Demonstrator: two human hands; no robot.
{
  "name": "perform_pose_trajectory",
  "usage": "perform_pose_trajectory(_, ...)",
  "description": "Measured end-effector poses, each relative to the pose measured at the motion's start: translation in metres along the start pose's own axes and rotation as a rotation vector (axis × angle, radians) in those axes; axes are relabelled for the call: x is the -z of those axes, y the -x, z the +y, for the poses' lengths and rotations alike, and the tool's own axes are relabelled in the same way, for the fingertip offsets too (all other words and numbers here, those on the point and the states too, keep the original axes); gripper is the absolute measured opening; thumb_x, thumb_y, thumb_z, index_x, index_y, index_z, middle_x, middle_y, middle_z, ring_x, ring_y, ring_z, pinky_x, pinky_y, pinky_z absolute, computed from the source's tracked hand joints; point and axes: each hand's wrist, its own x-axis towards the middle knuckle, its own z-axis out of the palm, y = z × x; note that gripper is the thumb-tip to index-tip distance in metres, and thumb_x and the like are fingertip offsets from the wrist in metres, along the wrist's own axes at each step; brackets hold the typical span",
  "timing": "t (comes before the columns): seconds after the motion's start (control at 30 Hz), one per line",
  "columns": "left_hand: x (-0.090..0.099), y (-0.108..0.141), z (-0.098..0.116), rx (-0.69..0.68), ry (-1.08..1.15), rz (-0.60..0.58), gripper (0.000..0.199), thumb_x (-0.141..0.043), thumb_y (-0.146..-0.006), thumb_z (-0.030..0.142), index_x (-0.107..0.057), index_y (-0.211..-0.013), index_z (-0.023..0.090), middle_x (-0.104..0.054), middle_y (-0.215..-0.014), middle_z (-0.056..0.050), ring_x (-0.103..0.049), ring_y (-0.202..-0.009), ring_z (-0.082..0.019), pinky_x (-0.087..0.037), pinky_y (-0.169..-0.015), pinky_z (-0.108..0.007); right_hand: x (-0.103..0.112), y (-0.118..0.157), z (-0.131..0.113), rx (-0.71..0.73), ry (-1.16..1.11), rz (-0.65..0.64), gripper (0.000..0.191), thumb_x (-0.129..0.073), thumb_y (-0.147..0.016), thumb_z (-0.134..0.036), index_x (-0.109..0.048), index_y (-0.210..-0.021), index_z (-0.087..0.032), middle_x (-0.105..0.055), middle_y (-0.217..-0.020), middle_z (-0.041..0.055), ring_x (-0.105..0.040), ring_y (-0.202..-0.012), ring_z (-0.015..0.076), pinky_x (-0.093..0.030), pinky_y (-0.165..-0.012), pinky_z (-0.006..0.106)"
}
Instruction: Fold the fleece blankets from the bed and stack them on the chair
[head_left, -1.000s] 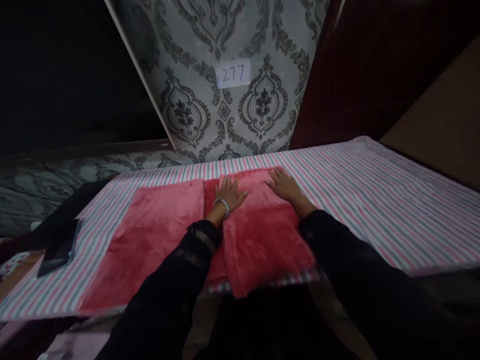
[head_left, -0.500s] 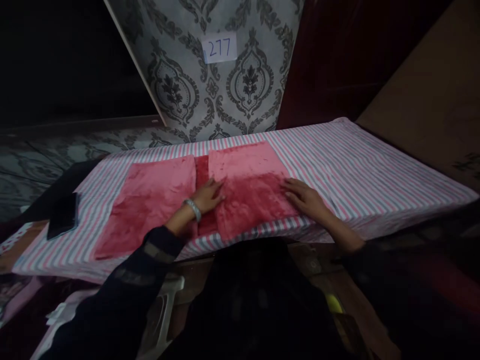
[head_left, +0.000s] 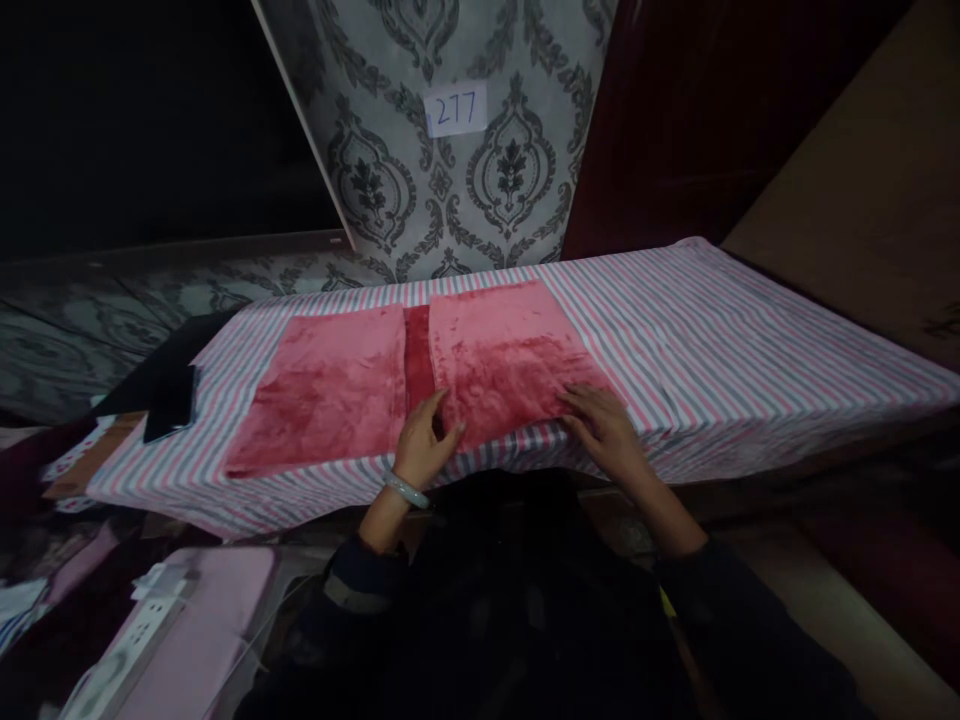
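Note:
A red plush cloth [head_left: 322, 390] lies on the table with both sides folded toward the middle. Between its left panel and right panel [head_left: 495, 350] runs a narrow darker red strip. My left hand [head_left: 427, 445], with a bangle on the wrist, touches the near left corner of the right panel, thumb and fingers apart. At the near right part of that panel rests my right hand [head_left: 604, 430], fingers spread on the fabric. Neither hand shows a grip on the cloth.
A striped tablecloth [head_left: 720, 340] covers the table. A black phone [head_left: 171, 403] lies at the left end. Below on the left, a power strip [head_left: 131, 645] rests on a pink seat [head_left: 232, 590]. A dark screen [head_left: 150, 120] stands at the back left.
My left hand has slid toward the near edge along the right panel. My right hand has shifted slightly nearer. The panels lie flatter, and the camera view has turned a little left.

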Motion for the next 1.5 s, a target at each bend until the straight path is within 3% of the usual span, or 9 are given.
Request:
perform_pose_trajectory(0.17, 0.0, -0.005, 0.002, 0.094, 0.167, -0.031, 0.049, -0.07, -0.073, 0.018, -0.074, -0.122, 0.024, -0.075, -0.096, -0.002, -0.066, -0.09, -0.02, -0.053, -0.089, -0.032, -0.006, -0.002, -0.01, 0.035, 0.043, -0.034, 0.044, -0.052, -0.097, -0.038, -0.064, -0.138, -0.025, -0.061, -0.143, 0.0105, -0.05, -0.137, 0.0325, -0.034, -0.117, 0.058)
perform_pose_trajectory(0.33, 0.003, -0.013, 0.003, 0.223, 0.377, -0.12, 0.029, -0.069, -0.073, 0.02, -0.08, -0.1, 0.021, -0.06, -0.064, 0.003, -0.053, -0.062, -0.013, -0.048, -0.063, -0.024, -0.01, -0.015, -0.018, 0.107, -0.02, -0.043, 0.037, -0.05, -0.094, -0.029, -0.071, -0.125, -0.023, -0.069, -0.13, 0.0103, -0.06, -0.124, 0.0296, -0.042, -0.111, 0.053)
perform_pose_trajectory(0.53, 0.003, -0.05, 0.036, 0.163, 0.643, -0.066, 0.045, -0.053, -0.095, 0.026, -0.061, -0.139, 0.023, -0.072, -0.117, -0.007, -0.067, -0.107, -0.018, -0.054, -0.089, -0.028, -0.011, -0.059, 0.003, -0.222, -0.263, 0.117, 0.031, -0.053, -0.088, -0.036, -0.075, -0.099, -0.019, -0.076, -0.094, 0.0083, -0.071, -0.092, 0.0286, -0.057, -0.089, 0.045)
perform_pose_trajectory(0.63, -0.001, -0.057, 0.043, 0.037, 0.52, -0.014, 0.051, -0.05, -0.1, 0.029, -0.049, -0.15, 0.026, -0.061, -0.143, -0.007, -0.056, -0.133, -0.02, -0.048, -0.106, -0.033, -0.011, -0.072, 0.011, -0.353, -0.39, 0.257, 0.04, -0.053, -0.085, -0.037, -0.07, -0.114, -0.016, -0.075, -0.103, 0.0111, -0.071, -0.098, 0.0284, -0.057, -0.091, 0.045)
perform_pose_trajectory(0.73, -0.003, -0.038, 0.027, -0.176, 0.23, -0.052, 0.047, -0.064, -0.092, 0.033, -0.062, -0.137, 0.021, -0.062, -0.142, -0.01, -0.053, -0.135, -0.025, -0.039, -0.117, -0.041, -0.012, -0.06, 0.01, -0.3, -0.291, 0.363, 0.048, -0.053, -0.086, -0.037, -0.064, -0.128, -0.017, -0.07, -0.126, 0.0146, -0.065, -0.116, 0.0286, -0.052, -0.103, 0.048)
perform_pose_trajectory(1.0, -0.005, 0.013, -0.025, -0.442, -0.367, -0.08, 0.046, -0.061, -0.092, 0.025, -0.062, -0.138, 0.024, -0.056, -0.147, -0.013, -0.05, -0.137, -0.032, -0.044, -0.114, -0.051, -0.018, -0.045, 0.007, -0.238, -0.164, 0.129, 0.045, -0.056, -0.089, -0.039, -0.067, -0.129, -0.02, -0.072, -0.124, 0.0109, -0.067, -0.116, 0.0295, -0.051, -0.105, 0.05)
perform_pose_trajectory(1.17, -0.008, 0.001, -0.03, -0.546, -0.426, 0.005, 0.044, -0.05, -0.095, 0.013, -0.064, -0.134, 0.025, -0.06, -0.142, -0.014, -0.063, -0.121, -0.029, -0.055, -0.1, -0.05, -0.017, -0.066, 0.008, -0.286, -0.18, 0.044, 0.049, -0.061, -0.086, -0.039, -0.068, -0.13, -0.02, -0.073, -0.121, 0.011, -0.069, -0.11, 0.0307, -0.055, -0.098, 0.049)
perform_pose_trajectory(1.37, -0.008, -0.007, -0.034, -0.665, -0.303, 0.15, 0.044, -0.047, -0.09, 0.006, -0.066, -0.128, 0.02, -0.06, -0.143, -0.014, -0.051, -0.14, -0.027, -0.049, -0.113, -0.051, -0.027, -0.09, 0.01, -0.32, -0.346, 0.026, 0.055, -0.067, -0.083, -0.042, -0.067, -0.133, -0.02, -0.073, -0.119, 0.0093, -0.067, -0.11, 0.0304, -0.054, -0.097, 0.047)
perform_pose_trajectory(1.5, -0.004, -0.001, -0.036, -0.65, -0.335, 0.097, 0.038, -0.052, -0.087, 0.006, -0.069, -0.119, 0.018, -0.062, -0.141, -0.014, -0.051, -0.138, -0.029, -0.048, -0.112, -0.054, -0.034, -0.107, 0.006, -0.377, -0.46, 0.0, 0.068, -0.072, -0.078, -0.041, -0.06, -0.14, -0.016, -0.071, -0.12, 0.0127, -0.066, -0.112, 0.0314, -0.054, -0.098, 0.048)
